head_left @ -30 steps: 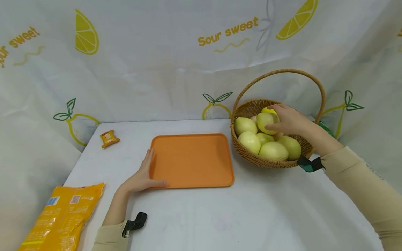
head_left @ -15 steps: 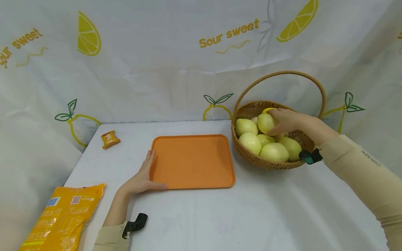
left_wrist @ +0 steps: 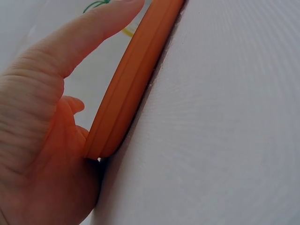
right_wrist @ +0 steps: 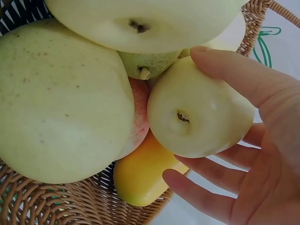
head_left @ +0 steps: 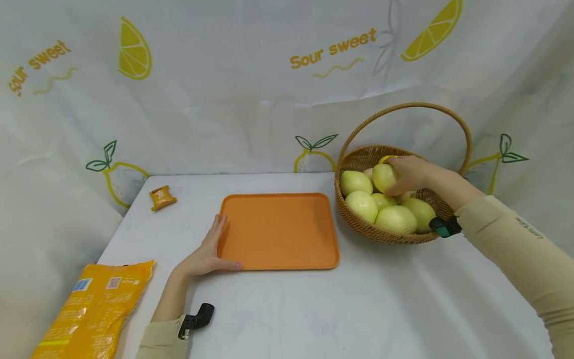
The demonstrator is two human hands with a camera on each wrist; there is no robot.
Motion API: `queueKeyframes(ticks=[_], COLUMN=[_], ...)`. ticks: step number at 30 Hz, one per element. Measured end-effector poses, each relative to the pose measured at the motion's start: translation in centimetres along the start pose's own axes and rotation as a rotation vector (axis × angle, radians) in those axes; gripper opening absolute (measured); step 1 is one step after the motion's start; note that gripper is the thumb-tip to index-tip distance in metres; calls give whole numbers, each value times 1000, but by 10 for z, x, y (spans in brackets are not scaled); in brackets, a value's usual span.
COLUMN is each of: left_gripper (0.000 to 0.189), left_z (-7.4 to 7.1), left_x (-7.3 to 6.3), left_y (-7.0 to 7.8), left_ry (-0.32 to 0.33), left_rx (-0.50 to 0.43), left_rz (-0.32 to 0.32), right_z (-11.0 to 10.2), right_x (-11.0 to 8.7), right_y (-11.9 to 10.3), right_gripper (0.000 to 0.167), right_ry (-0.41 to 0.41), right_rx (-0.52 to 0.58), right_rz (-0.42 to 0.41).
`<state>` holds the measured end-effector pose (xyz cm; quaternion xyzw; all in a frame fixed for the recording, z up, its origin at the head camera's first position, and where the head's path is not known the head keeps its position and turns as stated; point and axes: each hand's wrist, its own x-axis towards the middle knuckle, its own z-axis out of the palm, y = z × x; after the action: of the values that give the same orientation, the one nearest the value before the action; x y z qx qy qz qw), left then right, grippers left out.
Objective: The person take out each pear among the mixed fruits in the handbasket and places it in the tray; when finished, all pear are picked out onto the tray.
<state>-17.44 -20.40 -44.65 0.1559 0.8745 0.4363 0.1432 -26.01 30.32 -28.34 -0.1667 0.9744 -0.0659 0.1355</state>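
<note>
Head view: one wicker basket, arched handle upright, heaped with fruit, standing just right of one orange rectangular tray with rounded corners and a low raised rim. Item in hand: one pale yellow-green pear, rounded, atop the heap inside the basket. Right hand: thumb and fingers pinch this pear from opposite sides. Right wrist view: its skin is smooth and faintly glossy, with a small dark, puckered end in a shallow hollow; below it, one yellow-orange fruit; to its left, a larger freckled green fruit. Left hand: thumb and fingers spread, touching the tray's near left corner.
</note>
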Motion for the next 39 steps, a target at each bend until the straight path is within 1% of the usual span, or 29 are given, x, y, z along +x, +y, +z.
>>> queueKeyframes(ticks=[5, 8, 11, 14, 18, 21, 25, 27, 30, 37, 39], left_gripper=[126, 119, 111, 107, 108, 108, 106, 105, 103, 101, 101], left_z=[0, 0, 0, 0, 0, 0, 1, 1, 1, 2, 2], left_x=[1, 1, -1, -1, 0, 2, 4, 5, 6, 7, 7], left_y=[0, 0, -1, -2, -3, -3, -4, -4, -5, -5, -5], left_ry=[8, 12, 20, 29, 37, 44, 56, 63, 74, 72, 74], left_rx=[5, 1, -2, -1, 13, 29, 44, 46, 46, 55, 56], left_rz=[-2, -14, -30, -37, -34, -34, -41, -38, -38, -41, -37], right_z=[-2, -3, -4, -4, -3, -1, 3, 5, 9, 26, 33], right_x=[-4, -7, -9, -13, -20, -25, -31, -33, -35, -36, -35], right_y=[3, 2, -2, -7, -14, -20, -29, -35, -44, -70, -78], right_gripper=[83, 85, 85, 87, 92, 99, 107, 108, 106, 102, 102], right_ry=[22, 32, 53, 79, 101, 113, 125, 134, 164, 258, 296], right_rx=[10, 28, 71, 153, 280, 355, 424, 457, 513, 776, 821], right_rz=[-3, 2, 0, 18, 58, 87, 125, 137, 142, 112, 94])
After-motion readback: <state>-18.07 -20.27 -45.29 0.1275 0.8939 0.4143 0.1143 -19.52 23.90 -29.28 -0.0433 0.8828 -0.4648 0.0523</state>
